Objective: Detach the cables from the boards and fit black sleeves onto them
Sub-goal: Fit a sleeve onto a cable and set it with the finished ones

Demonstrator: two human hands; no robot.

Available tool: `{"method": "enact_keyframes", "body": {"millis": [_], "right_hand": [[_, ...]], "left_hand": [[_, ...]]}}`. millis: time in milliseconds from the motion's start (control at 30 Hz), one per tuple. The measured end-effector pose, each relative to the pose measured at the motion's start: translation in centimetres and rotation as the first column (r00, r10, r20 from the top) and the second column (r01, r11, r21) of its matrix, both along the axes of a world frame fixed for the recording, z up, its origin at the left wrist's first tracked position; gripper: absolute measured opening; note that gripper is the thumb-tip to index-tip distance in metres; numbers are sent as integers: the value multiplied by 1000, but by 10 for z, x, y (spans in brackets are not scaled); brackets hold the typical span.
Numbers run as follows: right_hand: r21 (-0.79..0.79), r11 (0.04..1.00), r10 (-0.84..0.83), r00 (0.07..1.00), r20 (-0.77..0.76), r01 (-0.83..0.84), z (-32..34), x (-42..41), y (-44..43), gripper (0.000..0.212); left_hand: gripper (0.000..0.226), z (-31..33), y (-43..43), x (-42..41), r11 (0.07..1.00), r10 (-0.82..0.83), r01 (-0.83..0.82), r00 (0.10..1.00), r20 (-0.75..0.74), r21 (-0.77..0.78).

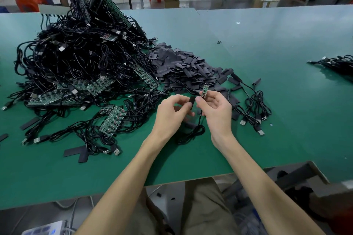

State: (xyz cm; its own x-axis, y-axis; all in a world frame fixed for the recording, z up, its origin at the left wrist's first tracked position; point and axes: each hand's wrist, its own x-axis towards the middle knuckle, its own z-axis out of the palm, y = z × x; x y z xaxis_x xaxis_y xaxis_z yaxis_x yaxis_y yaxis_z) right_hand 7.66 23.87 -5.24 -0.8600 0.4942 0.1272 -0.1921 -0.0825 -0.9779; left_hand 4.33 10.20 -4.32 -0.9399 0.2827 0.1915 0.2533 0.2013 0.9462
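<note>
A green surface (267, 44) in a workshop carries the work. Above its near middle the small board (205, 89) stands nearly upright, with its long axis vertical and its free end pointing up. The right hand (215, 108) closes its grip on the lower end, and the cable (193, 132) drops to a coil below. The black sleeve (192, 101), also roughly upright, sits just left of and below the board, pinched in the grip of the left hand (172, 112). It probably needs lifting over the tip. The sleeve pile (181, 66) lies beyond.
</note>
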Motion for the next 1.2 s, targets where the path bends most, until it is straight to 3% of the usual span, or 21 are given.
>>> {"method": "enact_keyframes", "body": {"millis": [200,500,767,1033,1200], "right_hand": [[-2,998,63,998,-25,-63,2,3,1,17],[46,994,98,994,-43,-96,6,5,-1,14],[94,983,160,987,-34,-156,8,7,-5,16],[117,975,192,981,-21,-188,7,6,-4,15],[139,970,203,979,-7,-200,6,6,-4,13]], "left_hand": [[13,3,-4,1,972,-171,141,974,152,188],[17,6,-12,0,945,-145,83,974,177,317],[37,7,-19,-5,856,-141,-49,936,322,515],[29,2,-21,-12,785,-168,-133,894,416,605],[23,2,-22,-13,797,-171,-134,886,432,589]]}}
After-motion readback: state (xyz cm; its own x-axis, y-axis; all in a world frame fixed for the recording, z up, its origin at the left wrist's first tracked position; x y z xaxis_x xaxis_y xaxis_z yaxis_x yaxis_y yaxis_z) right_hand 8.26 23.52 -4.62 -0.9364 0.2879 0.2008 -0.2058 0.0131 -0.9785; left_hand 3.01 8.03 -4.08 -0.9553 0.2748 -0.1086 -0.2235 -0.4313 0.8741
